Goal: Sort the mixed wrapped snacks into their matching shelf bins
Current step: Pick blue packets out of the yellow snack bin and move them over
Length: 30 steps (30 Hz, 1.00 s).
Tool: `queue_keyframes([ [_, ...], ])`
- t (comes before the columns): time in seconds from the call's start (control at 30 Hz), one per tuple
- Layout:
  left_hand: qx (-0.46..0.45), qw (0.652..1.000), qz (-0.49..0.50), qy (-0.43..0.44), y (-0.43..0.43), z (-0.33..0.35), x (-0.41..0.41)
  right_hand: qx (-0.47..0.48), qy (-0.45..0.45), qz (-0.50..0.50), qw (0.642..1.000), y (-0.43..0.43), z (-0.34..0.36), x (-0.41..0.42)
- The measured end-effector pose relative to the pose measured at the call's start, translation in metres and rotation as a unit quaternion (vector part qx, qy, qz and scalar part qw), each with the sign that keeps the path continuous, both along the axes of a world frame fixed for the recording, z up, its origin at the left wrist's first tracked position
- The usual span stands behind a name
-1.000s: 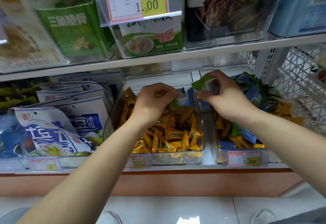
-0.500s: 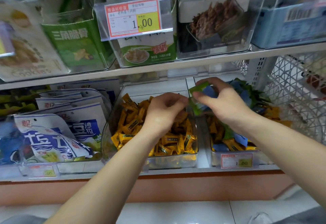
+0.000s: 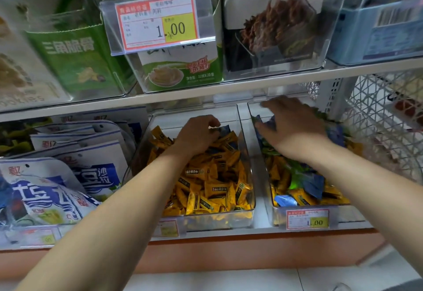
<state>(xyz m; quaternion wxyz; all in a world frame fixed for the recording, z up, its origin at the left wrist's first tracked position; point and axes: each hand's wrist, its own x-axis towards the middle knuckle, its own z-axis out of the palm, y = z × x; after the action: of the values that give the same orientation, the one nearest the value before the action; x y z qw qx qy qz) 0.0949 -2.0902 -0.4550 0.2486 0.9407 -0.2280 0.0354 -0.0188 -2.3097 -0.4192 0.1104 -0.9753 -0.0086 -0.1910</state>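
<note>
Right hand point(image 3: 290, 128) has let go, fingers spread wide; left hand point(image 3: 198, 136) pinches blue wrapper point(image 3: 223, 129), mixed bin point(image 3: 263, 171) at three o'clock.

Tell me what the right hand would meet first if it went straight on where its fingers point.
The right hand would probably meet the rear wall of the mixed bin first; depth is unclear.

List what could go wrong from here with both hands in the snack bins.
1. The left hand seems to pinch a blue snack amid the yellow snacks in the middle bin; lifting it could drag yellow ones over the rim.
2. The right hand spreads over a high blue and green heap in the right bin; pressing may push pieces out toward the wire basket.
</note>
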Motion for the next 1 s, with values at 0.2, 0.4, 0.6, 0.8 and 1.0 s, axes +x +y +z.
queue_keyframes([
  [0.2,0.075,0.997,-0.006,0.032,-0.023,-0.029,0.034,0.053,0.122,0.083,0.988,0.02,-0.023,0.011],
  [0.4,0.131,0.991,-0.016,0.002,-0.027,-0.041,0.04,0.079,0.13,0.09,0.984,0.014,-0.03,0.014],
  [0.6,-0.179,0.977,0.01,0.113,-0.023,-0.026,0.035,0.086,0.133,0.094,0.983,0.014,-0.03,0.014],
  [0.8,0.006,0.99,-0.061,0.127,-0.042,-0.039,0.031,0.082,0.132,0.092,0.984,0.014,-0.03,0.014],
  [1.0,0.088,0.987,-0.096,0.094,-0.023,-0.042,0.037,0.089,0.137,0.1,0.981,0.011,-0.033,0.014],
])
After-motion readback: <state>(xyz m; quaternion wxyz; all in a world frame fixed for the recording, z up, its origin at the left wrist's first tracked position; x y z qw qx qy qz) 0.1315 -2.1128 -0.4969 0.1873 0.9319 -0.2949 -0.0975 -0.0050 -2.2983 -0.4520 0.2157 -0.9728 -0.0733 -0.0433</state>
